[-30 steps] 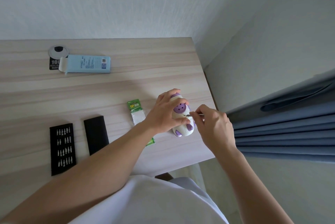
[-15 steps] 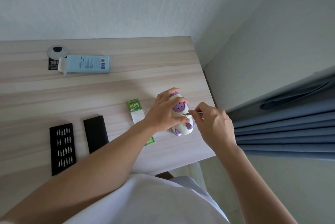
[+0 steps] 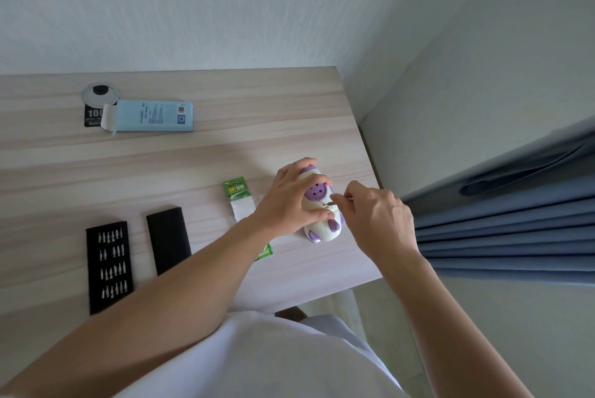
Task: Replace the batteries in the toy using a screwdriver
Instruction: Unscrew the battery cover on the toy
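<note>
Screwdriver (image 3: 335, 202), pinched in the right hand (image 3: 376, 220), met the toy (image 3: 317, 194) between thumb and forefinger of the left hand (image 3: 289, 201), which gripped it. Step appeared to be unscrewing; the next turn required steady tip pressure.

Battery pack (image 3: 242, 204) left of toy (image 3: 322, 220) on table (image 3: 225, 146).

The right hand (image 3: 376, 220) is hiding most of the screwdriver (image 3: 341, 201); only its thin shaft is showing. The left hand (image 3: 289, 201) is covering part of the toy (image 3: 317, 193), the forearm (image 3: 193, 275) is crossing the battery pack (image 3: 240, 201), and the blue box (image 3: 154, 116) print is showing too small to read.
</note>
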The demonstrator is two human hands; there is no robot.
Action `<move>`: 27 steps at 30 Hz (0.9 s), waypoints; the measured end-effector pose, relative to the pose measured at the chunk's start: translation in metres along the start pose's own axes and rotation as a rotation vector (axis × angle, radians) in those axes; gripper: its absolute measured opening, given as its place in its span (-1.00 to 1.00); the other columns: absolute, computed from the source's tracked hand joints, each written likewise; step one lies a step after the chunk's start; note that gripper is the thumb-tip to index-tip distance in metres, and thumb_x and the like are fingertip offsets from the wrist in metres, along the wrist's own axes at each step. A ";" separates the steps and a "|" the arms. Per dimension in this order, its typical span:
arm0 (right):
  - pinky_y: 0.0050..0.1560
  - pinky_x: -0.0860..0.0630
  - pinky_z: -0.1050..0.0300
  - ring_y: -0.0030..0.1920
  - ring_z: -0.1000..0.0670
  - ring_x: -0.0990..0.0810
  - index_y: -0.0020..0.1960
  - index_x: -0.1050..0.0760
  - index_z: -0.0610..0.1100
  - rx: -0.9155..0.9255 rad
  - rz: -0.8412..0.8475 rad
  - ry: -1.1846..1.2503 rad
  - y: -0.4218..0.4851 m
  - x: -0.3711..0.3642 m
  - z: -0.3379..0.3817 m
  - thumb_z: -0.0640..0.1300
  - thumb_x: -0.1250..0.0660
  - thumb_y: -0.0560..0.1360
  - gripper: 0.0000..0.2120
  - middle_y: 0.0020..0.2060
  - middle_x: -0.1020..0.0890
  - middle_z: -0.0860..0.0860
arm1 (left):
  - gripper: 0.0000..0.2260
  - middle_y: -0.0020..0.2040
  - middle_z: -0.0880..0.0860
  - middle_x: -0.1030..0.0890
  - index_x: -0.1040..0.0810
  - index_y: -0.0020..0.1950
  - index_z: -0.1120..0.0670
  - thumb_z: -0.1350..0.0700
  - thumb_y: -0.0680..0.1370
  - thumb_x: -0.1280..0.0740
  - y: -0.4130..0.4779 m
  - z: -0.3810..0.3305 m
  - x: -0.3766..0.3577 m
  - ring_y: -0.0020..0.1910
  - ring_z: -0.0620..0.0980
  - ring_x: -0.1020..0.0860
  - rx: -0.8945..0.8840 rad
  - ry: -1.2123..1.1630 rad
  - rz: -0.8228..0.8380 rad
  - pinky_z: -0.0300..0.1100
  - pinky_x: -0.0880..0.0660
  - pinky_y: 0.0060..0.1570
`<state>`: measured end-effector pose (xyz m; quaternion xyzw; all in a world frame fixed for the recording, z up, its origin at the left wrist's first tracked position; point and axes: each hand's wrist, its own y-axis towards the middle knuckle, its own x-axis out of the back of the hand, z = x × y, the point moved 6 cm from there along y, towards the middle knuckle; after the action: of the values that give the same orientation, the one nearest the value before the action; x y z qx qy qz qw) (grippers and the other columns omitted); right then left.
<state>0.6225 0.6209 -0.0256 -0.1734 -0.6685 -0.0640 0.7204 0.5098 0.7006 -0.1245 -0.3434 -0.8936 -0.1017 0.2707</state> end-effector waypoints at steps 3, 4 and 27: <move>-0.31 -0.37 0.04 -0.31 -0.21 -0.49 -0.09 -0.44 -0.17 0.055 -0.001 0.035 -0.001 0.002 0.006 0.05 -0.21 0.64 -0.70 -0.35 -0.50 -0.02 | -0.54 0.46 -0.06 -0.27 -0.53 0.22 -0.15 -0.18 0.36 -0.51 0.000 0.000 -0.001 0.44 0.08 -0.23 -0.010 0.004 -0.002 -0.07 -0.26 0.36; -0.31 -0.40 0.03 -0.31 -0.22 -0.49 -0.10 -0.43 -0.17 0.076 -0.009 0.053 -0.001 0.003 0.008 0.02 -0.24 0.64 -0.73 -0.36 -0.47 0.00 | -0.53 0.46 -0.06 -0.27 -0.52 0.22 -0.17 -0.22 0.34 -0.48 0.000 0.000 -0.001 0.44 0.08 -0.23 -0.007 0.000 -0.003 -0.09 -0.25 0.36; -0.40 -0.51 0.00 -0.33 -0.17 -0.52 -0.06 -0.43 0.01 0.180 -0.035 0.092 -0.001 0.001 0.010 -0.13 -0.30 0.56 -0.93 -0.21 -0.50 0.04 | -0.53 0.47 -0.07 -0.27 -0.44 0.18 -0.24 -0.20 0.33 -0.51 -0.001 0.000 0.000 0.43 0.09 -0.23 -0.003 -0.036 -0.006 0.02 -0.31 0.38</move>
<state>0.6129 0.6232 -0.0242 -0.0932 -0.6406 -0.0242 0.7618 0.5092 0.7001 -0.1248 -0.3430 -0.8991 -0.0975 0.2538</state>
